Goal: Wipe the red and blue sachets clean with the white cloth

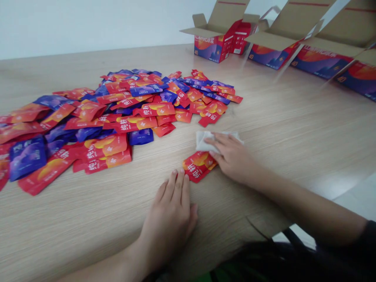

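- Right hand [232, 156] lies open on a crumpled white tissue [205, 141], just beside a red sachet [198, 166]
- Left hand [169, 223] lies flat on the wooden counter [279, 109], fingertips near that sachet
- Heap of red and purple sachets [117, 117] to the left
- Open printed cartons [219, 39] beyond

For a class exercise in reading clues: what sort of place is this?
Probably a packing workroom: open printed cartons stand in a row along a wood-grain table, beside a loose heap of red and purple sachets.

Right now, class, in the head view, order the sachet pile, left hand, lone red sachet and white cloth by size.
Sachet pile, left hand, then lone red sachet and white cloth, which look alike.
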The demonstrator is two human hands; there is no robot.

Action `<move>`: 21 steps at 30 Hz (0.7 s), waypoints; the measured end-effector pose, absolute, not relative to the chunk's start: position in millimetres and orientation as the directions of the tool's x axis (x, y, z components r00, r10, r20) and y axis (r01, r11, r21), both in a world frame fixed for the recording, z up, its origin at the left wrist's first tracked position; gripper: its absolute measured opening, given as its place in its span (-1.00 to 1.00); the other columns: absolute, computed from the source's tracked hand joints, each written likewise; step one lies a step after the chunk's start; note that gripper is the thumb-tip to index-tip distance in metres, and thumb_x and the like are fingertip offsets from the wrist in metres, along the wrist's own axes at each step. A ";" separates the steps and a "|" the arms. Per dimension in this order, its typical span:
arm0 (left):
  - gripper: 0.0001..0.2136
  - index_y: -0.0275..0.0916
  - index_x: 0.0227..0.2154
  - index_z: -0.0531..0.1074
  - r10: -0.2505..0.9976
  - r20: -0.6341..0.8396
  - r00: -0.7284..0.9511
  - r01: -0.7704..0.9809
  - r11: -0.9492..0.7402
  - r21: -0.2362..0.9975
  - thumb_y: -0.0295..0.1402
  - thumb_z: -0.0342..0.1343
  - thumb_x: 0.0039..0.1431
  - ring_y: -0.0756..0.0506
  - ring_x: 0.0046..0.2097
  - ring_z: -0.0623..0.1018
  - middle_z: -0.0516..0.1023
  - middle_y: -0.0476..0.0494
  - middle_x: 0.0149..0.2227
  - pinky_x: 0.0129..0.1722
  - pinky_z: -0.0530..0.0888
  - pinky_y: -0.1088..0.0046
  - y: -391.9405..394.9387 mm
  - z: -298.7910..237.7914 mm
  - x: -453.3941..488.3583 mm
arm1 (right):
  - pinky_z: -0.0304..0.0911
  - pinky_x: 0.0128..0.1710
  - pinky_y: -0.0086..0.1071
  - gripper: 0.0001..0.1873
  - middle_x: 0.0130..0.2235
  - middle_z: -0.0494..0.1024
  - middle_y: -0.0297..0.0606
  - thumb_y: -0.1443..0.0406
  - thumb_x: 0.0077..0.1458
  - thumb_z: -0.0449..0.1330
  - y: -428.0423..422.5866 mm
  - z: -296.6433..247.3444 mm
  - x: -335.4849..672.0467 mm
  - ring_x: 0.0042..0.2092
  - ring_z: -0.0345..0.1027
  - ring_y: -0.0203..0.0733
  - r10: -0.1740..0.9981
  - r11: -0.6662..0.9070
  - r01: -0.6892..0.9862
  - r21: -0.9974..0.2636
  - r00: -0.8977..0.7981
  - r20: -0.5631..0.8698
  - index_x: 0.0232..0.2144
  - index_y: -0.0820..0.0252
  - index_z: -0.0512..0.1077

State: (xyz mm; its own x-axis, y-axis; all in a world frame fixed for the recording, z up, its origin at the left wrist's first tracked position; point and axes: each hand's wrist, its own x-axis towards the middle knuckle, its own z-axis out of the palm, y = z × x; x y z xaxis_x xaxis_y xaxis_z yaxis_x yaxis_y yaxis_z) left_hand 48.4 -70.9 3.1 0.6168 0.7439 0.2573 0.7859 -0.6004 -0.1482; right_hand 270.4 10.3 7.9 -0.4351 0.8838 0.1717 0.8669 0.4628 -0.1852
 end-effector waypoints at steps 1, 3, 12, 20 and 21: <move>-0.56 -0.57 0.03 0.43 0.737 0.260 0.624 0.781 -0.604 -0.160 -0.35 -0.08 0.21 -0.35 0.10 0.51 0.47 -0.52 0.10 -0.02 0.54 0.14 -69.9 3.6 48.0 | 0.02 0.24 0.14 -0.52 0.25 0.30 0.07 0.29 0.29 -0.05 16.3 9.7 278.6 0.27 0.14 0.14 0.925 0.370 0.915 -0.163 -0.346 0.157 0.19 0.28 0.33; -0.59 -0.57 0.00 0.44 0.718 0.276 0.639 0.768 -0.614 -0.182 -0.40 -0.08 0.21 -0.34 0.07 0.54 0.50 -0.53 0.07 -0.03 0.53 0.14 -67.6 5.2 47.1 | 0.04 0.20 0.22 -0.53 0.24 0.30 0.13 0.27 0.25 0.00 25.7 15.1 292.3 0.25 0.16 0.25 0.956 0.269 0.953 -0.143 -0.246 0.159 0.14 0.31 0.40; -0.74 -0.30 -0.24 0.46 0.803 0.180 0.569 0.816 -0.579 0.003 -0.24 -0.04 0.28 -0.31 -0.11 0.52 0.55 -0.32 -0.16 -0.20 0.49 0.09 -36.5 21.0 42.6 | 0.08 0.20 0.07 -0.33 0.16 0.35 0.07 0.23 0.10 0.18 16.2 23.0 275.8 0.20 0.19 0.12 0.771 0.635 0.694 -0.340 -0.598 0.219 0.24 0.30 0.17; -0.83 -0.28 -0.21 0.43 0.845 0.261 0.467 0.787 -0.532 0.312 -0.29 0.10 0.23 -0.18 -0.15 0.41 0.47 -0.20 -0.21 -0.18 0.42 0.24 -14.4 7.9 34.9 | 0.27 -0.04 -0.16 -0.79 -0.16 0.47 -0.15 0.35 0.09 0.22 13.8 24.0 265.3 -0.09 0.36 -0.07 0.742 0.645 0.634 -0.427 -0.652 0.155 -0.17 0.22 0.44; -0.88 -0.26 -0.30 0.43 0.826 0.299 0.478 0.760 -0.560 0.330 -0.33 0.07 0.25 -0.15 -0.20 0.42 0.47 -0.16 -0.26 -0.22 0.40 0.29 -14.2 8.9 33.3 | 0.28 -0.09 -0.21 -0.86 -0.20 0.48 -0.18 0.39 0.13 0.16 13.3 24.7 264.5 -0.13 0.36 -0.10 0.743 0.654 0.625 -0.426 -0.638 0.204 -0.22 0.21 0.45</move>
